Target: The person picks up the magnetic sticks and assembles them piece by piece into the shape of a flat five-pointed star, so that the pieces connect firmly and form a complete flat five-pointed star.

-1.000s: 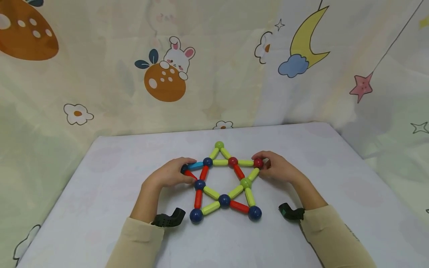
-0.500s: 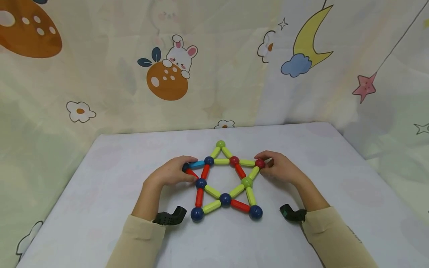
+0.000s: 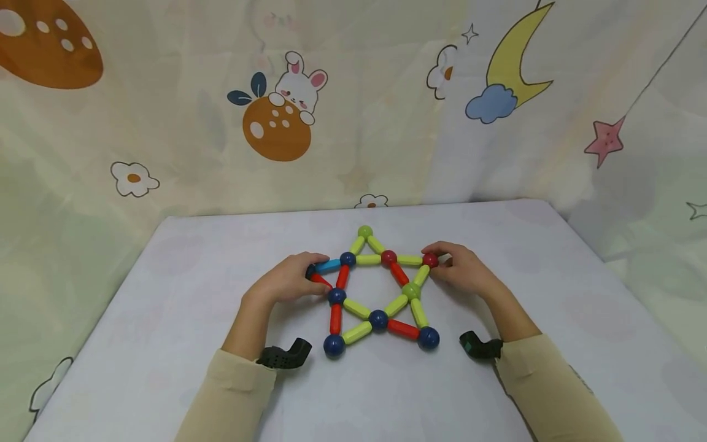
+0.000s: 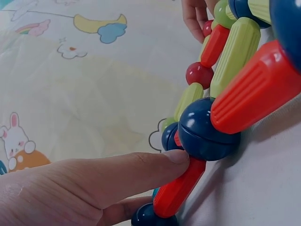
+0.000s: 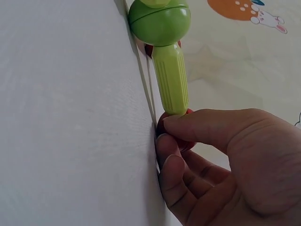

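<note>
A flat star of magnetic building rods and balls lies on the white table, with green rods [image 3: 367, 260], red rods [image 3: 336, 319] and one light-blue rod [image 3: 327, 266]. Its joints are navy balls [image 3: 378, 321], green balls [image 3: 411, 290] and red balls. At the left point, my left hand [image 3: 289, 279] grips the corner, partly hiding its navy ball [image 4: 153, 217]; the thumb presses the red rod [image 4: 181, 188] beside another navy ball [image 4: 209, 129]. Over at the right point my right hand [image 3: 459, 268] pinches the red corner ball [image 3: 429, 260] between thumb and fingers.
A white cloth-covered table [image 3: 221, 239] reaches back to a printed curtain [image 3: 375, 123] with a rabbit, moon and star. Black curved wrist mounts [image 3: 287, 354] stick out at both beige sleeves [image 3: 544, 380].
Both hands keep their holds at the left and right points. The star has shifted slightly away and to the right, turning a little. The head view has tilted slightly.
</note>
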A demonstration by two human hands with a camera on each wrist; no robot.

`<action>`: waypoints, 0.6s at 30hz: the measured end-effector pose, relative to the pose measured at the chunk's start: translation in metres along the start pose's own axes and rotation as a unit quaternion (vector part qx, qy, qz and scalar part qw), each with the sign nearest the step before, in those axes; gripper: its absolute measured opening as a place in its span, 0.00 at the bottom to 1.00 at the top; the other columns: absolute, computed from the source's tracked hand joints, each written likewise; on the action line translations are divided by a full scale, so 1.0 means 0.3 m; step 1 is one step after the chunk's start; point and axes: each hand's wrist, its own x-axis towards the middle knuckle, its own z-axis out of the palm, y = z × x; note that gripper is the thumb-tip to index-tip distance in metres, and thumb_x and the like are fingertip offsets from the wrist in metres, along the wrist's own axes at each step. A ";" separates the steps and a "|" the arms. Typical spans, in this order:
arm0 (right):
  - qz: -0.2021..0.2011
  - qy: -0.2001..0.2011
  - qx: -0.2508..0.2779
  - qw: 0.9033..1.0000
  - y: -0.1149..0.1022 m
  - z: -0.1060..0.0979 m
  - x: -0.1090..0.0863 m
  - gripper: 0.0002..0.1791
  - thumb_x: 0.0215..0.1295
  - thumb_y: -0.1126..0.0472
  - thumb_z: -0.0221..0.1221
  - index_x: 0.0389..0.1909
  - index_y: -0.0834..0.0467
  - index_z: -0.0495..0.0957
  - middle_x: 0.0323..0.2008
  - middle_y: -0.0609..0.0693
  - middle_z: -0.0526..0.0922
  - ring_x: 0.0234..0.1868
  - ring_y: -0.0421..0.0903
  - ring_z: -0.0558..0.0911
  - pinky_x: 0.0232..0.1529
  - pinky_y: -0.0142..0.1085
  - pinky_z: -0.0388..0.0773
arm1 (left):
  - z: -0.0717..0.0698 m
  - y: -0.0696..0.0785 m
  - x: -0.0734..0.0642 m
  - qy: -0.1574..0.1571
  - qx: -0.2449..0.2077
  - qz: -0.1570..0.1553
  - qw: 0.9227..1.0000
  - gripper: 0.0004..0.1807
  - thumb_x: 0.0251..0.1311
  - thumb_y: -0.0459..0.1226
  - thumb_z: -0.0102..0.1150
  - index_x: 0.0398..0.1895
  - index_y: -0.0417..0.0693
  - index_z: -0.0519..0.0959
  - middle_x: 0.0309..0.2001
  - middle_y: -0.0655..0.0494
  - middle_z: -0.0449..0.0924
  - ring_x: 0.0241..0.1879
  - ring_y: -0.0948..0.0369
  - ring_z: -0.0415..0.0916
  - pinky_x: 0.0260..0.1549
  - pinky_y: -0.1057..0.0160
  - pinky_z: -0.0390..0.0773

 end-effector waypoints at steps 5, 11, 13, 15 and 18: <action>0.011 0.001 -0.002 1.000 0.002 -0.006 -0.001 0.24 0.69 0.65 0.61 0.65 0.58 0.76 0.59 0.63 0.78 0.48 0.56 0.80 0.42 0.37 0.81 | 0.009 0.004 0.009 0.008 -0.004 -0.002 1.000 0.36 0.61 0.43 0.71 0.74 0.50 0.72 0.70 0.46 0.74 0.67 0.46 0.70 0.66 0.40 0.73; 0.017 0.003 0.002 1.000 0.012 -0.009 -0.007 0.24 0.69 0.65 0.61 0.65 0.58 0.75 0.60 0.64 0.77 0.49 0.57 0.80 0.43 0.37 0.81 | 0.015 0.012 0.011 0.019 -0.010 0.002 1.000 0.36 0.61 0.42 0.71 0.73 0.49 0.72 0.71 0.45 0.73 0.69 0.45 0.69 0.68 0.41 0.71; 0.015 0.004 0.002 1.000 0.014 -0.010 -0.007 0.24 0.69 0.65 0.61 0.66 0.58 0.75 0.60 0.64 0.77 0.49 0.57 0.80 0.43 0.38 0.81 | 0.015 0.010 0.009 0.024 -0.010 0.003 1.000 0.36 0.62 0.43 0.71 0.73 0.49 0.72 0.71 0.46 0.72 0.70 0.45 0.68 0.69 0.41 0.70; 0.010 0.002 0.003 1.000 0.014 -0.012 -0.007 0.25 0.68 0.65 0.61 0.67 0.58 0.74 0.61 0.65 0.77 0.50 0.58 0.80 0.43 0.38 0.81 | 0.011 0.004 0.004 0.031 -0.011 0.004 0.999 0.35 0.62 0.43 0.70 0.73 0.49 0.72 0.72 0.46 0.71 0.72 0.45 0.67 0.70 0.40 0.69; 0.007 -0.002 0.001 1.000 0.008 -0.019 -0.012 0.27 0.69 0.66 0.60 0.69 0.58 0.72 0.62 0.66 0.77 0.50 0.59 0.81 0.43 0.39 0.83 | -0.002 -0.014 -0.011 0.044 -0.008 0.004 0.999 0.35 0.65 0.45 0.66 0.75 0.49 0.70 0.74 0.45 0.69 0.74 0.45 0.64 0.71 0.39 0.67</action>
